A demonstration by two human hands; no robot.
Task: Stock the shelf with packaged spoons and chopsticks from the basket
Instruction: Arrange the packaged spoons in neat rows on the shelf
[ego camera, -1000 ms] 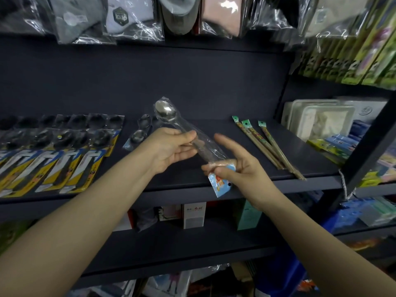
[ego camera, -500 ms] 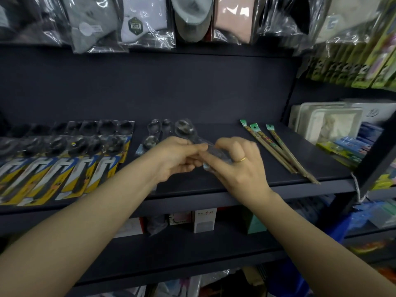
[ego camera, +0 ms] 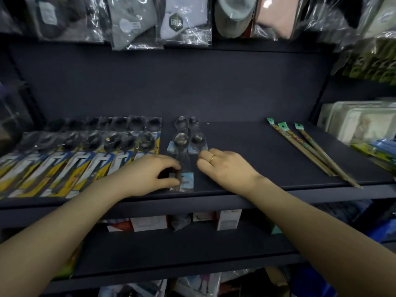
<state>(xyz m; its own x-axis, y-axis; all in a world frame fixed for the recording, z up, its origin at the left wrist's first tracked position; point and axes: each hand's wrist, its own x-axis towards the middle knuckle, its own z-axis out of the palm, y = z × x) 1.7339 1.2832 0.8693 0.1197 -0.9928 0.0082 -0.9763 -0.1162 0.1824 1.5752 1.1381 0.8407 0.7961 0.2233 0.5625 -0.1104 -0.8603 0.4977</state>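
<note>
Here the packaged spoon [ego camera: 184, 168] lies between left hand [ego camera: 147, 174] and right hand [ego camera: 222, 166].

Dark navy shelving unit [ego camera: 246, 151] with matte back panel [ego camera: 192, 86], lower shelf [ego camera: 171, 249] beneath. Bagged socks [ego camera: 137, 22] hang above. White boxes [ego camera: 228, 219] below. Dim, even light.

1. You have one view only, from the camera on your head, so no second view shares any part of the scene.
2. It faces forward and slightly down, square onto the dark shelf [ego camera: 246, 159], whose front edge runs left to right across the middle.
3. It sits close: both forearms enter from the near bottom corners.
4. The wide lens bends the edges, taking in hanging packets [ego camera: 137, 22] above and a lower shelf [ego camera: 171, 249] beneath.
</note>
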